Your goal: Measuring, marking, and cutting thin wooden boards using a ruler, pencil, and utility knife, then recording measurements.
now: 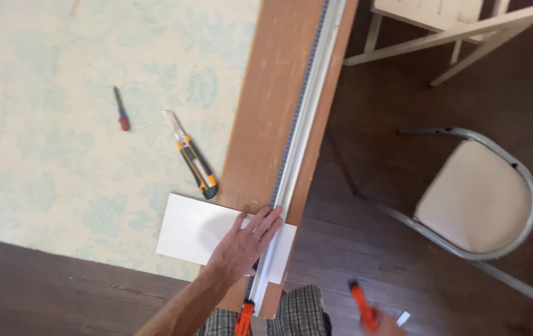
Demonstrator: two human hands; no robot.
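My left hand (246, 239) lies flat with fingers spread on a white rectangular sheet (187, 229). The sheet is tucked under a long metal rail (307, 112) fixed along a brown wooden board (266, 93). My fingertips reach the rail's edge. An orange handle (245, 318) sits at the near end of the rail. My right hand (386, 325) is blurred at the bottom edge, off the table, closed around an orange-handled tool (362, 303); a small white scrap (403, 318) shows beside it.
An orange and black utility knife (193, 160) with its blade out lies left of the board on a pale floral tablecloth (61, 155). A small red-handled screwdriver (120, 111) lies farther left. A metal folding chair (475, 196) and a white wooden frame (440, 31) stand on the dark floor at right.
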